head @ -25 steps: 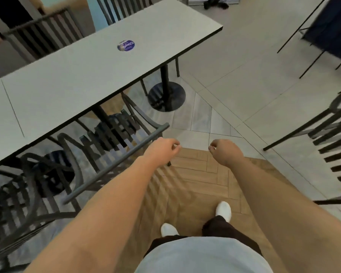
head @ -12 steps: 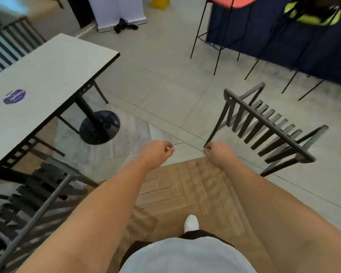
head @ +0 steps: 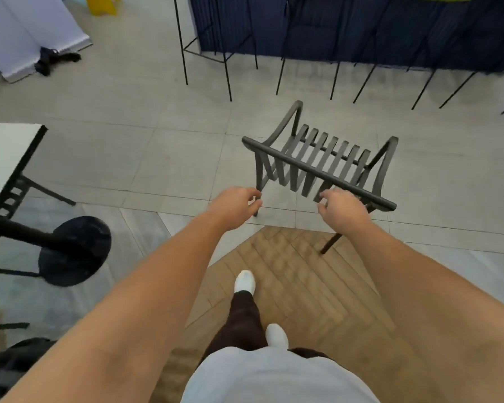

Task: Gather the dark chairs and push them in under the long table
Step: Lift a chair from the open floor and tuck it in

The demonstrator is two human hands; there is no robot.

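Both hands, left hand (head: 235,207) and right hand (head: 341,207), hang loosely curled and empty just short of the dark chair (head: 320,167) ahead, worktop (head: 3,158) far left; a one-sided grab could swing it.

The slatted chair (head: 317,161) is dark grey. The table (head: 3,152) has a pale top with a black edge. Grey floor tiles (head: 157,141) meet tan herringbone wood flooring (head: 303,286). The shoes (head: 244,281) are white.
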